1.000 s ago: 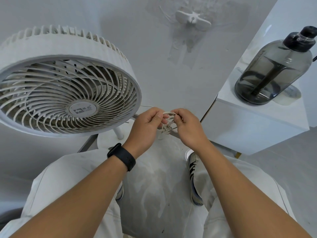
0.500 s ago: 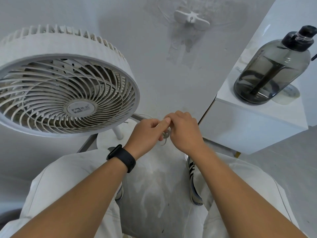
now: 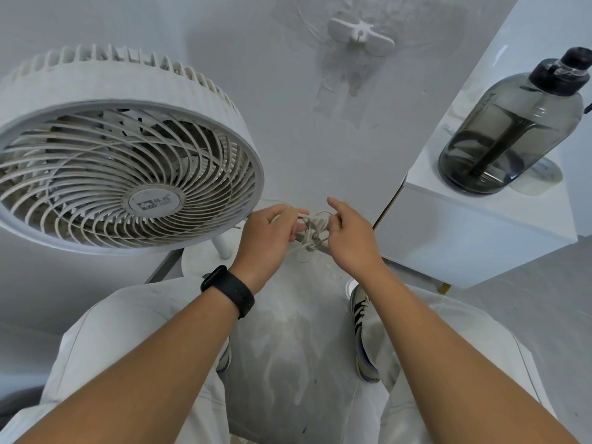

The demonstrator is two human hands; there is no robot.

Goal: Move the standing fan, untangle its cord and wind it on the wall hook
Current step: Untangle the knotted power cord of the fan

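The cord (image 3: pixel 312 230), a thin white lead bunched into a small tangle of loops, hangs between the two hands in front of the person's knees, above the dusty floor (image 3: pixel 288 347) and just below the foot of the white wall. The left hand (image 3: pixel 267 238) pinches the left side of the tangle, its fingers (image 3: pixel 296 227) curled in on the strands; a black band (image 3: pixel 229 291) sits on that wrist. The right hand (image 3: pixel 350 238) holds the right side, its lower fingers closed around a loop while the forefinger (image 3: pixel 334 203) points up and away from the knot. The standing fan (image 3: pixel 125 174) is just to the left of the hands, its round white grille tilted toward the camera, its pole (image 3: pixel 221 246) dropping to a round base on the floor. The wall hook (image 3: pixel 360 33), white and bare of cord, is fixed to the wall well above the hands. To the right a smoky grey bottle (image 3: pixel 512 123) with a black cap stands near the front edge of a white desk (image 3: pixel 474 238)
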